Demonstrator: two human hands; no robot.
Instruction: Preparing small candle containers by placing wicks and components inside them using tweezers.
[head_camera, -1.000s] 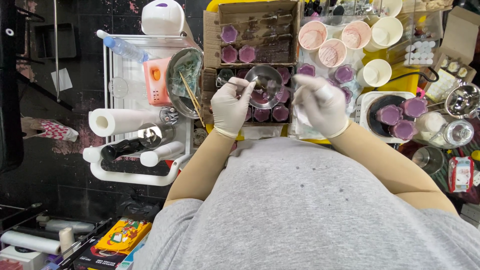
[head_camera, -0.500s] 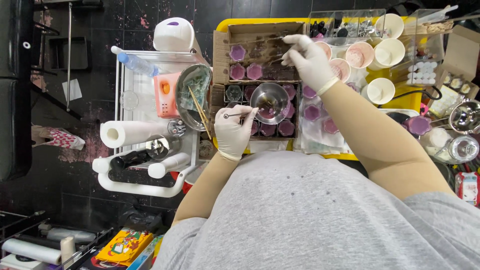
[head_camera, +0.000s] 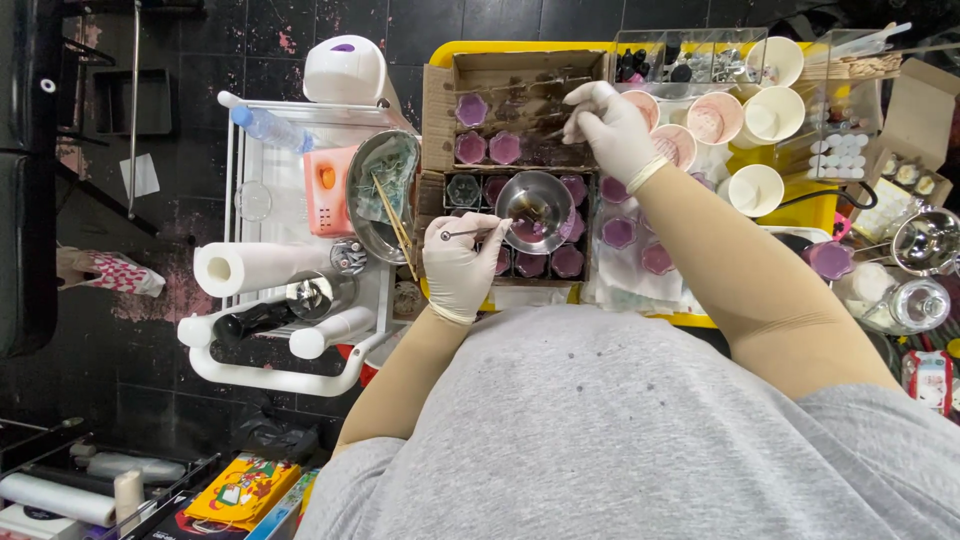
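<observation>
— Cardboard boxes (head_camera: 437, 105) are sitting open on the yellow table (head_camera: 820, 205), aren't they?

— Yes, both are holding purple flower-shaped candles (head_camera: 488, 148) in rows. Paper cups (head_camera: 772, 112) with pink and white contents are standing to their right.

— What is the left hand (head_camera: 458, 268) doing?

— It is pinching a thin metal tool (head_camera: 478, 232), its tip reaching into the small steel bowl (head_camera: 537, 211) resting above the nearer box.

— And the right hand (head_camera: 612, 127)?

— It is reaching over the farther box, fingertips pressed on something too small to identify.
</observation>
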